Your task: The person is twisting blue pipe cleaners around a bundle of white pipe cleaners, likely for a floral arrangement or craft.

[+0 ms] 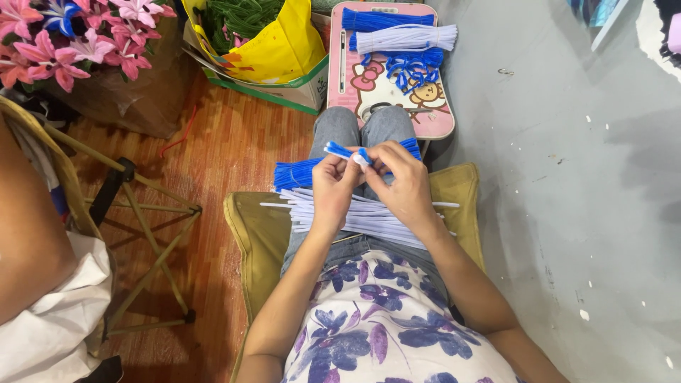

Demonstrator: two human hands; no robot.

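My left hand and my right hand meet above my lap and pinch a small blue and white pipe cleaner piece between the fingertips. Its blue end sticks out to the left of my left hand. Under my hands, a bundle of blue pipe cleaners and a bundle of white pipe cleaners lie across my thighs. I sit on an olive folding chair.
A pink tray ahead of my knees holds blue and white pipe cleaners and bent blue pieces. A yellow bag in a box and pink artificial flowers stand at the top left. Another person sits on the left.
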